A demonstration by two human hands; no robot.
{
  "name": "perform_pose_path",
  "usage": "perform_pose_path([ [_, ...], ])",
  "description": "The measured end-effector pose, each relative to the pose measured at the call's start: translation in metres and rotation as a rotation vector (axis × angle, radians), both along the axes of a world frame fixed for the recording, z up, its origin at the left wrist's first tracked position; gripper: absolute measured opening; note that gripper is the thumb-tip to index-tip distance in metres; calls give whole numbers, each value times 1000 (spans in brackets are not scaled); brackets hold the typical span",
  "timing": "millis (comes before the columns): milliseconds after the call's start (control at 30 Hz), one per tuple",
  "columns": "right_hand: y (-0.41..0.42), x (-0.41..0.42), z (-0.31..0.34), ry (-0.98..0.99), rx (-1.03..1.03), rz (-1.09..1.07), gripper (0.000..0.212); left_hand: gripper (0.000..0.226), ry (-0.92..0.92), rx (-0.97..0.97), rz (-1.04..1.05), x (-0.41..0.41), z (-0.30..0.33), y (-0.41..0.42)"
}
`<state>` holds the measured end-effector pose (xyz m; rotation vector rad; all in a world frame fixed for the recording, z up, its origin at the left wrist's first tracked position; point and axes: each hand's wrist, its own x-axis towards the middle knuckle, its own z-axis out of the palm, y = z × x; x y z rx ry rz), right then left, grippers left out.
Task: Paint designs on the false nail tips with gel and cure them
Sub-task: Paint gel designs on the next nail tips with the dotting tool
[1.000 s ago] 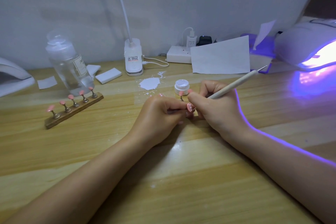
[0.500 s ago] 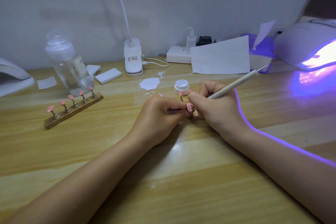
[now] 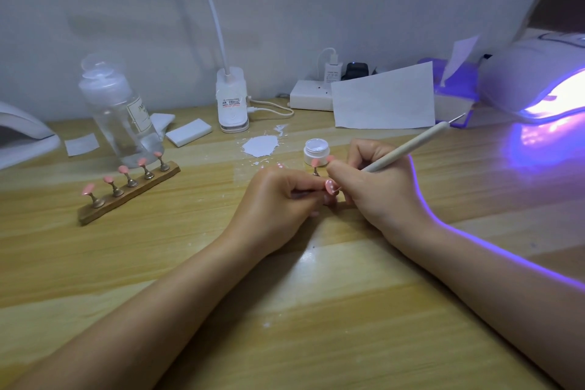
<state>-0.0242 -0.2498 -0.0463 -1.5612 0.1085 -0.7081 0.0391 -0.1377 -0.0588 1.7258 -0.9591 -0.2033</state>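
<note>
While the left hand [image 3: 278, 196] pinches a pink tip [image 3: 330, 187], the right hand [image 3: 376, 187] grips a pen [image 3: 408, 147] touching it; jar [image 3: 316, 152] just beyond.

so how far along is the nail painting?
In hand: left hand holds a pink tip already carrying white dots; right hand works it with the dotting tool. Left: five plain tips on the wooden stand, plus curing; the lamp is lit.

Soft, even room light fills the scene while the curing lamp [image 3: 538, 79] at far right glows violet-white, casting a purple pool on the wooden table [image 3: 158, 263] and rimming the right forearm [image 3: 506, 279], with wide-angle bending and slight softness toward the edges.
</note>
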Motion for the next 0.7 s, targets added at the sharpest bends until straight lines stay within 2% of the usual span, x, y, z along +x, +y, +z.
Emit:
perform_pose_path([
  [700,0,0,0,3,21,4,47,15,-6,11,-3,0,0,0],
])
